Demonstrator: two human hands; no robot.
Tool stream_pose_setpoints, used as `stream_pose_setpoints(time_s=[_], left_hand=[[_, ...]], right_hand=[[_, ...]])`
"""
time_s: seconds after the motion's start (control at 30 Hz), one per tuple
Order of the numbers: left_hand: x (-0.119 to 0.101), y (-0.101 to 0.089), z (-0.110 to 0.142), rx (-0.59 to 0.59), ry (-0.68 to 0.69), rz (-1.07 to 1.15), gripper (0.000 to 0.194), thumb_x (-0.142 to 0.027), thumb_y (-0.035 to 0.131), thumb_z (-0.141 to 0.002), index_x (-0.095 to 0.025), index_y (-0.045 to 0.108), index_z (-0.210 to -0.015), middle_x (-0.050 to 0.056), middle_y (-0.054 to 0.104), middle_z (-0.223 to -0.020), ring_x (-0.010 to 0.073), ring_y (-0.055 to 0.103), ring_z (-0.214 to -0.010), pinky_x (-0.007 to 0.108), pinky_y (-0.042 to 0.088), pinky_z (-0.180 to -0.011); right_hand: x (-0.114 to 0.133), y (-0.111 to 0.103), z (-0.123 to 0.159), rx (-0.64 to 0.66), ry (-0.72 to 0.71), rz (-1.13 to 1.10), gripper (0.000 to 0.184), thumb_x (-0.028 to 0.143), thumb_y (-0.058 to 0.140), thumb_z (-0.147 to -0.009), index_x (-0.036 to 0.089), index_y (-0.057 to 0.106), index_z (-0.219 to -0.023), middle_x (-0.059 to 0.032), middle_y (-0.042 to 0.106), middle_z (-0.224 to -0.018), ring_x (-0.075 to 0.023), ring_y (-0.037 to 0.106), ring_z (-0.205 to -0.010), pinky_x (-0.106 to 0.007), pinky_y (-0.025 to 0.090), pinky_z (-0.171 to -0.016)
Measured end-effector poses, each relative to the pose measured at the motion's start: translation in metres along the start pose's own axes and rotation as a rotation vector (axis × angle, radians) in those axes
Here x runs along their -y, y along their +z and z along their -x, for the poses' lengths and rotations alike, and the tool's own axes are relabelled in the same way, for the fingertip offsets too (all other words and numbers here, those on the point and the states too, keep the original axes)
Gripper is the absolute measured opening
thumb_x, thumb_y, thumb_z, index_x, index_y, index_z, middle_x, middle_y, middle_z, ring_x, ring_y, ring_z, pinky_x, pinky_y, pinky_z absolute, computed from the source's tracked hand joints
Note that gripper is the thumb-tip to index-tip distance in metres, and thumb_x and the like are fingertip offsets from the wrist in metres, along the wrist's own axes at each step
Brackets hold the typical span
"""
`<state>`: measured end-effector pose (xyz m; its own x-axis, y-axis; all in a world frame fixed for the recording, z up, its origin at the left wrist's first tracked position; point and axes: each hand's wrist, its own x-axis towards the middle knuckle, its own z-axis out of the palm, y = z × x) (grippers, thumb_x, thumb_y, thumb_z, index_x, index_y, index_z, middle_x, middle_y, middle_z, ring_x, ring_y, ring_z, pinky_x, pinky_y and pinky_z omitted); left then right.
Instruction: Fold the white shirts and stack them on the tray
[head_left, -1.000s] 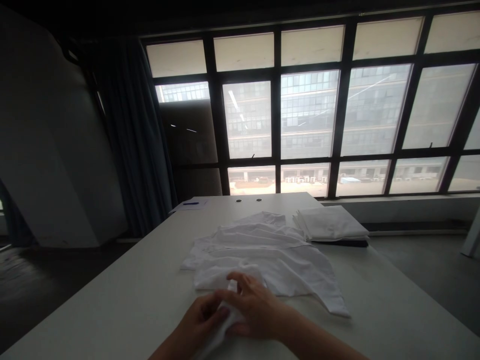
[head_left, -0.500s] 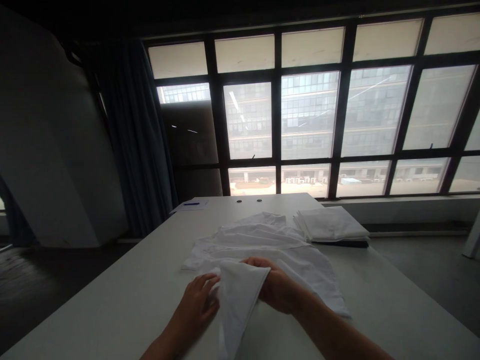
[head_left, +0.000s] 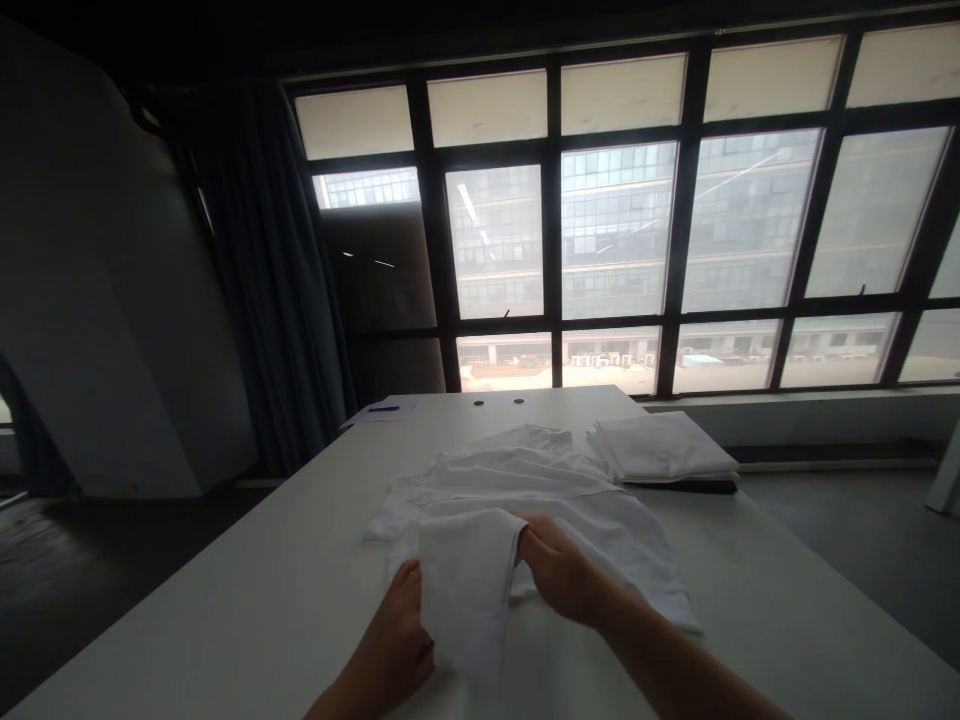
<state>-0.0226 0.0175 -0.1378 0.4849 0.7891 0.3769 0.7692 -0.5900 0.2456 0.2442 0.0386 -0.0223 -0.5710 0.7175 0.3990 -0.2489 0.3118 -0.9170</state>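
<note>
A strip of white cloth (head_left: 463, 590) is held up between my two hands, its lower end hanging toward the near side of the table. My left hand (head_left: 403, 640) grips its left edge, fingers closed. At the upper right corner, my right hand (head_left: 559, 572) is closed on the fabric, with some fingers hidden behind it. Just beyond lies a rumpled white garment (head_left: 555, 487), which looks like a shirt, spread across the tabletop. Whether the held cloth is joined to it I cannot tell.
A stack of folded white cloth (head_left: 664, 445) with a dark layer underneath sits at the right edge of the white table (head_left: 277, 570). Far left are a paper sheet (head_left: 401, 411) and a blue pen (head_left: 384, 408). Windows and a dark curtain (head_left: 277, 300) stand behind.
My hands were close together, working low on the cloth. They have since spread apart and raised it, opening it into a wider flat panel. The spread garment and the stack look unmoved.
</note>
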Motion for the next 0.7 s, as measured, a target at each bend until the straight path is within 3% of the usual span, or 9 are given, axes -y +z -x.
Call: stream_pose_setpoints(time_s=[0.07, 0.13, 0.23, 0.33, 0.43, 0.5, 0.6, 0.7], left_hand=[[-0.001, -0.011, 0.002, -0.072, 0.064, -0.046, 0.018, -0.022, 0.048, -0.091, -0.024, 0.066, -0.095, 0.011, 0.066, -0.111, 0.0291, 0.057, -0.109, 0.052, 0.043, -0.103], [-0.005, -0.024, 0.004, -0.122, 0.049, -0.027, 0.016, -0.017, 0.046, -0.090, -0.021, 0.060, -0.094, 0.012, 0.063, -0.110, 0.0260, 0.057, -0.105, 0.044, 0.048, -0.096], [-0.014, -0.033, 0.004, -0.033, 0.072, 0.023, 0.016, -0.022, 0.056, -0.086, -0.022, 0.057, -0.102, 0.012, 0.060, -0.119, 0.0263, 0.056, -0.112, 0.039, 0.048, -0.097], [-0.019, -0.017, 0.002, 0.090, 0.086, 0.053, 0.055, -0.045, 0.075, -0.076, -0.026, 0.055, -0.123, 0.012, 0.055, -0.132, 0.0317, 0.052, -0.122, 0.044, 0.044, -0.105], [-0.015, 0.009, 0.001, 0.184, 0.022, 0.050, 0.082, -0.062, 0.080, -0.067, -0.027, 0.049, -0.134, 0.015, 0.046, -0.146, 0.0385, 0.043, -0.133, 0.055, 0.036, -0.112], [-0.011, 0.018, 0.001, 0.233, -0.019, 0.044, 0.070, -0.060, 0.076, -0.073, -0.028, 0.052, -0.130, 0.013, 0.040, -0.153, 0.0393, 0.037, -0.139, 0.060, 0.025, -0.117], [-0.011, 0.017, 0.001, 0.272, 0.003, 0.029, 0.043, -0.050, 0.066, -0.085, -0.030, 0.057, -0.122, 0.008, 0.039, -0.155, 0.0363, 0.029, -0.145, 0.063, 0.012, -0.120], [-0.022, 0.011, -0.002, 0.266, 0.078, 0.014, 0.038, -0.046, 0.065, -0.086, -0.031, 0.060, -0.121, 0.006, 0.044, -0.152, 0.0344, 0.032, -0.144, 0.058, 0.016, -0.121]], right_hand=[[0.006, -0.008, 0.000, -0.028, -0.076, 0.175, 0.045, 0.049, 0.038, -0.100, 0.019, 0.061, -0.076, -0.0042, 0.060, -0.079, -0.0160, 0.051, -0.076, -0.029, 0.045, -0.075], [0.010, -0.017, 0.000, -0.077, -0.121, 0.259, 0.041, 0.045, 0.037, -0.100, 0.019, 0.061, -0.080, -0.0063, 0.062, -0.088, -0.0178, 0.054, -0.084, -0.030, 0.046, -0.080], [0.010, -0.026, 0.000, -0.215, -0.115, 0.236, 0.021, 0.031, 0.044, -0.093, 0.018, 0.061, -0.096, -0.0055, 0.063, -0.095, -0.0173, 0.056, -0.086, -0.028, 0.046, -0.075], [0.005, -0.029, 0.000, -0.361, -0.136, 0.193, 0.024, 0.015, 0.047, -0.080, 0.020, 0.058, -0.101, -0.0023, 0.063, -0.094, -0.0155, 0.057, -0.084, -0.025, 0.045, -0.072], [0.003, -0.030, -0.001, -0.370, -0.216, 0.342, 0.030, 0.009, 0.041, -0.072, 0.019, 0.061, -0.093, -0.0008, 0.060, -0.088, -0.0145, 0.056, -0.085, -0.026, 0.043, -0.079], [0.005, -0.029, -0.001, -0.339, -0.244, 0.438, 0.028, 0.008, 0.038, -0.073, 0.018, 0.062, -0.085, -0.0006, 0.058, -0.084, -0.0139, 0.055, -0.083, -0.026, 0.041, -0.080], [0.010, -0.029, 0.000, -0.310, -0.212, 0.477, 0.021, 0.011, 0.038, -0.078, 0.018, 0.058, -0.082, -0.0003, 0.054, -0.081, -0.0134, 0.052, -0.079, -0.025, 0.040, -0.075], [0.013, -0.030, 0.002, -0.267, -0.159, 0.531, 0.014, 0.016, 0.055, -0.077, 0.018, 0.057, -0.091, 0.0016, 0.054, -0.082, -0.0119, 0.047, -0.073, -0.023, 0.038, -0.068]])
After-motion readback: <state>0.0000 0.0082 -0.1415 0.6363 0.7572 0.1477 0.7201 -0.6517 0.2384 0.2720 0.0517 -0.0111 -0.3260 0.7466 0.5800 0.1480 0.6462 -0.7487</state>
